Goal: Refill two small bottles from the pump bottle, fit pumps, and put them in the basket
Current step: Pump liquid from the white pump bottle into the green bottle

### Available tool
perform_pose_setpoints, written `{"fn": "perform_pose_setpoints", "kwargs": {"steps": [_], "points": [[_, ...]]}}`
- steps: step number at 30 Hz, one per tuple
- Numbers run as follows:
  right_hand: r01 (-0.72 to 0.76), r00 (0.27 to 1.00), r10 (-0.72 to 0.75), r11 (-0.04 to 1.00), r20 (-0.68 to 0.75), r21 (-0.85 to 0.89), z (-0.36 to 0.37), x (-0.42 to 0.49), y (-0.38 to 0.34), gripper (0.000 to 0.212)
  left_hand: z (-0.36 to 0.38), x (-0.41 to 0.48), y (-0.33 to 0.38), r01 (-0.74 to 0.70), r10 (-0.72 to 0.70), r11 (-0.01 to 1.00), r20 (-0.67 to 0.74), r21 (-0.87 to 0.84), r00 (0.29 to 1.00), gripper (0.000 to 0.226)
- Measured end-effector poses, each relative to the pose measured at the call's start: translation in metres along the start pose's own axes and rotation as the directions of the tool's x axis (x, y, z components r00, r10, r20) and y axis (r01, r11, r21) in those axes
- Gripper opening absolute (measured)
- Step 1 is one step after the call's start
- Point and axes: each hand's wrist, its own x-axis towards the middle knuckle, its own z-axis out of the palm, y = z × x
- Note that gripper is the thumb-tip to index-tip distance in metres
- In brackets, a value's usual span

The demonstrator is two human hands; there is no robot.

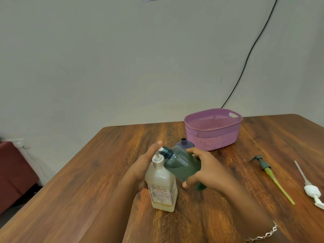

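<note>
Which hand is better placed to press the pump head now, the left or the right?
Left, I think. The left hand lies against the pump bottle, a fingertip just above its pump head. The right hand grips the tilted green bottle, mouth at the spout.

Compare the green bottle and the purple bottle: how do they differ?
The green bottle is tilted, gripped by the right hand, neck at the pump bottle nozzle; the purple bottle stands upright, untouched, by the basket. The green bottle is in front; the purple bottle mostly hidden behind it. Both necks are open, without pumps.
</note>
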Motion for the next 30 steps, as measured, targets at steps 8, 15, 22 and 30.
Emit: {"fn": "perform_pose_setpoints", "kwargs": {"steps": [8,15,22,30], "points": [[-0.033,0.999,0.033,0.999,0.008,0.007,0.006,0.000,0.004,0.084,0.004,0.004,-0.007,-0.091,0.100,0.994,-0.136,0.067,0.986,0.043],[-0.015,1.000,0.015,1.000,-0.003,0.018,0.000,-0.002,-0.003,0.078,0.005,0.000,0.004,-0.039,0.041,0.996,0.029,-0.076,0.999,0.041],[-0.039,0.999,0.039,0.999,0.000,0.017,0.009,-0.001,0.003,0.079,0.002,0.007,-0.004,-0.078,0.082,0.996,-0.154,0.032,0.985,0.034],[-0.015,1.000,0.015,1.000,0.003,0.015,-0.001,0.000,-0.002,0.077,0.003,0.003,0.006,0.016,-0.012,0.996,0.049,-0.089,0.999,0.045]]}}
